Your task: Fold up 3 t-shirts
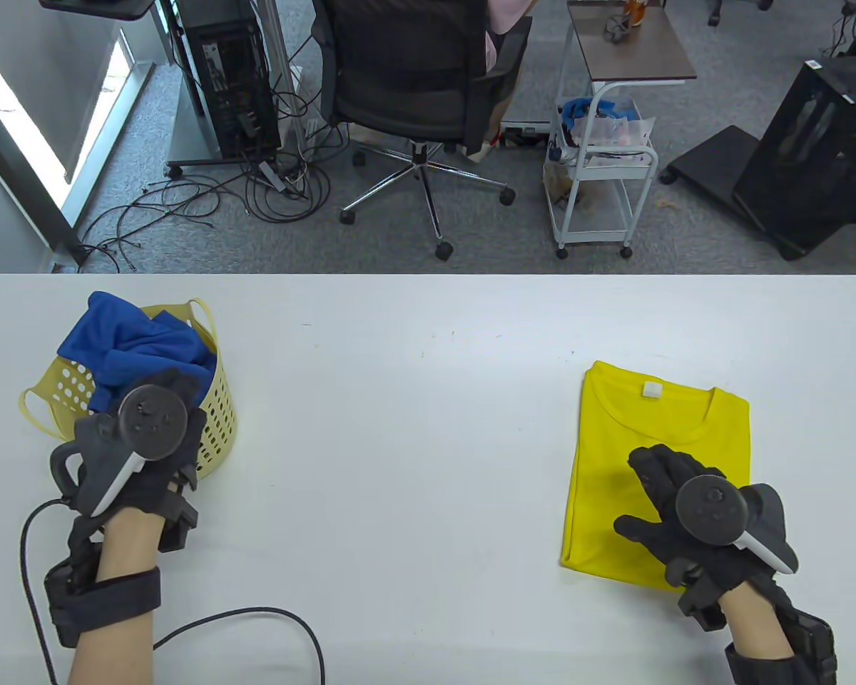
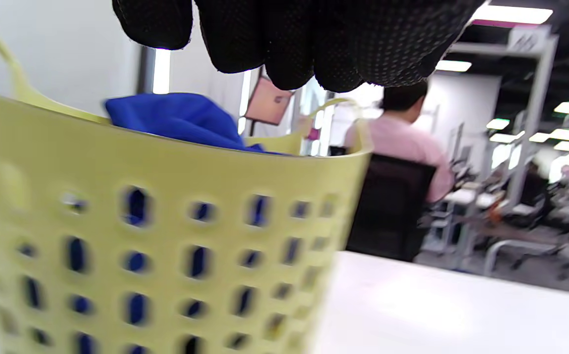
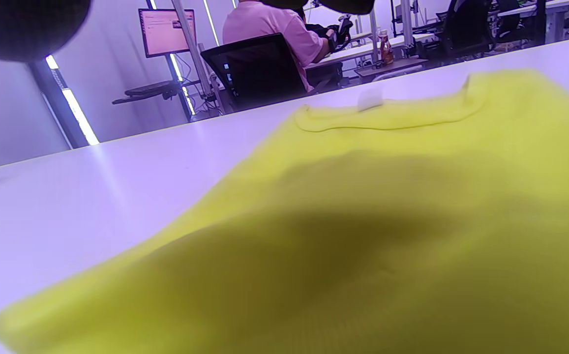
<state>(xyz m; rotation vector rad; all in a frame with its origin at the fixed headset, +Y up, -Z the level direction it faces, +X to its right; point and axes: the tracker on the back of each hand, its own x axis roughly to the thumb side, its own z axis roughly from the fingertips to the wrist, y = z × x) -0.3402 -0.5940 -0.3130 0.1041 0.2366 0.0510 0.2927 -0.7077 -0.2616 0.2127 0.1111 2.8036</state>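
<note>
A folded yellow t-shirt [image 1: 656, 428] lies flat on the right of the white table [image 1: 414, 428], collar and white label toward the far edge. My right hand [image 1: 638, 492] rests flat on its near half, fingers spread, gripping nothing. The shirt fills the right wrist view [image 3: 363, 221]. A crumpled blue t-shirt [image 1: 135, 342] sits in a pale yellow perforated basket [image 1: 217, 421] at the table's left. My left hand [image 1: 175, 389] hovers over the basket's near rim, fingers close to the blue cloth. In the left wrist view the fingers [image 2: 289, 39] hang above the basket [image 2: 166, 196] and blue shirt [image 2: 176, 115], holding nothing.
A black cable [image 1: 257, 614] loops across the table's near left, from my left wrist. Beyond the far edge stand an office chair [image 1: 421, 71] and a white cart [image 1: 603, 164]. White tabletop stretches between the basket and the yellow shirt.
</note>
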